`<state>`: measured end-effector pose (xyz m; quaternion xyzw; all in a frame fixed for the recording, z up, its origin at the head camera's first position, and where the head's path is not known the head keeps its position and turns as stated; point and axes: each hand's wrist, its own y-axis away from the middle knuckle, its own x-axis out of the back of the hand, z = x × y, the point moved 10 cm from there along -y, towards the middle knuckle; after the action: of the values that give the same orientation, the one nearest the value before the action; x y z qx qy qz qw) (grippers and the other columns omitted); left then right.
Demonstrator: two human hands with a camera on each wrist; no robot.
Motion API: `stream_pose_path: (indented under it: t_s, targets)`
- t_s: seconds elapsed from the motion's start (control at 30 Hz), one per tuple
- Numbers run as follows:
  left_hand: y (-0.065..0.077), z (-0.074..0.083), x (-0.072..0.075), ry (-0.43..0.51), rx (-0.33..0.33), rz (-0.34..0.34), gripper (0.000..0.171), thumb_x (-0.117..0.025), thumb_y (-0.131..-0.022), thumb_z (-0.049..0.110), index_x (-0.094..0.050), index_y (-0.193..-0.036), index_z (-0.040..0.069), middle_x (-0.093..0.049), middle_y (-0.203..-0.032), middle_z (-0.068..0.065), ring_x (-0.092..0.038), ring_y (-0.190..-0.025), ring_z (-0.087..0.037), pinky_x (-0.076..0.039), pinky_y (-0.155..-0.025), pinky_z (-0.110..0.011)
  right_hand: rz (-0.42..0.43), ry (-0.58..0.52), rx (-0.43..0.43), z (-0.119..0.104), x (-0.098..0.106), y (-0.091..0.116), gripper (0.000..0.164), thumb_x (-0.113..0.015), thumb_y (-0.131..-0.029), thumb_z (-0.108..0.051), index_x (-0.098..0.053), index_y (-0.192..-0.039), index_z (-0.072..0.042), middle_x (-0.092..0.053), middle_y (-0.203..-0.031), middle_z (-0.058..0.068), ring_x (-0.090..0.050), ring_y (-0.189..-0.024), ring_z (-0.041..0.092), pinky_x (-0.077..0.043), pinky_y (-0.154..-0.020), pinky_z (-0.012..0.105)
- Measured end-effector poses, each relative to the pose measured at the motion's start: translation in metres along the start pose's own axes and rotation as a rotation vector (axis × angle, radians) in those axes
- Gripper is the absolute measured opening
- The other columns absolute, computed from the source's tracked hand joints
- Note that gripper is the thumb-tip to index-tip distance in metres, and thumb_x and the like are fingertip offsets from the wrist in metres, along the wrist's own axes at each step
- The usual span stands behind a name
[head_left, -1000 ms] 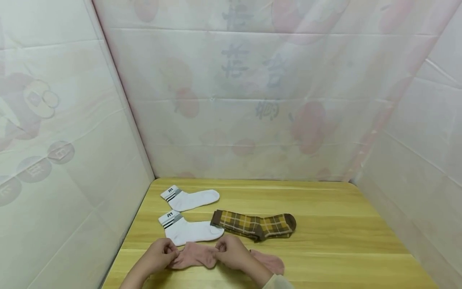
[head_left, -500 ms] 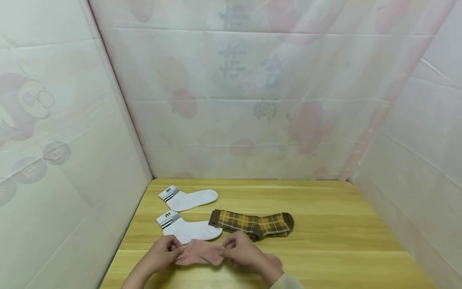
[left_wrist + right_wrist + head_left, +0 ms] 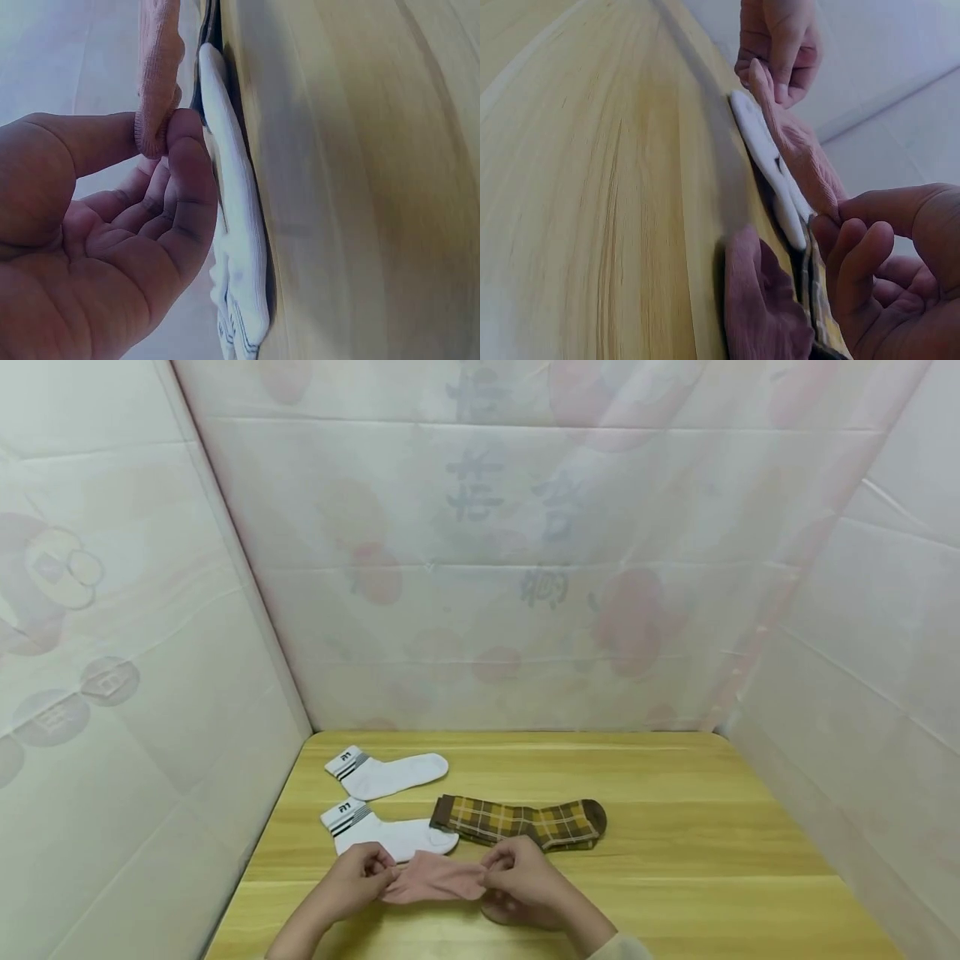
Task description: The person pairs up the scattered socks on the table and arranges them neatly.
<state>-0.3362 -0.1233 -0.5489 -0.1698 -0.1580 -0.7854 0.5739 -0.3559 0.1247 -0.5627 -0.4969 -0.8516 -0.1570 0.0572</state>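
A pink sock (image 3: 433, 878) is stretched sideways above the near part of the table. My left hand (image 3: 358, 881) pinches its cuff end between thumb and index finger; the ribbed edge (image 3: 151, 142) shows in the left wrist view. At the opposite end, my right hand (image 3: 528, 885) pinches the fabric between thumb and index finger, its other fingers loosely curled. A second pink sock (image 3: 754, 300) lies crumpled on the table below my right hand, mostly hidden by that hand in the head view.
Two white ankle socks with dark stripes, one farther back (image 3: 401, 777) and one nearer (image 3: 386, 837), lie at the left of the wooden table (image 3: 712, 843). Brown-and-yellow plaid socks (image 3: 521, 821) overlap the nearer one's toe. Printed curtains (image 3: 480, 610) enclose the table.
Both hands have moved to the right and slightly away from the table's near edge, carrying the stretched pink sock. The second pink sock has become mostly covered by my right hand.
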Motion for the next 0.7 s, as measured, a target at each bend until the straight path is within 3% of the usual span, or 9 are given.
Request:
stream_pose_path:
  t_s: [0.27, 0.47, 0.7]
  targets:
    - [-0.009, 0.008, -0.019, -0.005, -0.027, -0.012, 0.013, -0.072, -0.099, 0.01, -0.072, -0.093, -0.001, -0.068, -0.078, -0.005, -0.056, -0.065, -0.006, -0.046, -0.056, -0.021, 0.021, 0.016, 0.006, 0.007, 0.02, 0.01, 0.021, -0.08, -0.093, -0.014, -0.075, -0.108, 0.001, -0.073, -0.079, 0.004, -0.058, -0.06, 0.009, -0.051, -0.055, 0.023]
    - [-0.014, 0.019, -0.03, 0.017, -0.057, 0.005, 0.013, -0.072, -0.099, 0.01, -0.071, -0.093, -0.001, -0.067, -0.077, -0.005, -0.054, -0.062, -0.004, -0.045, -0.055, -0.021, 0.066, 0.052, 0.018, 0.007, 0.036, 0.02, 0.022, -0.08, -0.094, -0.017, -0.077, -0.108, 0.0, -0.075, -0.085, 0.004, -0.065, -0.074, 0.015, -0.055, -0.063, 0.026]
    - [-0.019, 0.026, -0.045, 0.064, -0.073, 0.005, 0.012, -0.073, -0.099, 0.012, -0.072, -0.095, 0.001, -0.07, -0.08, -0.004, -0.058, -0.064, -0.004, -0.049, -0.058, -0.021, 0.082, 0.026, 0.005, 0.015, 0.05, 0.033, 0.024, -0.079, -0.093, -0.015, -0.075, -0.108, 0.004, -0.074, -0.086, 0.006, -0.063, -0.072, 0.013, -0.054, -0.062, 0.024]
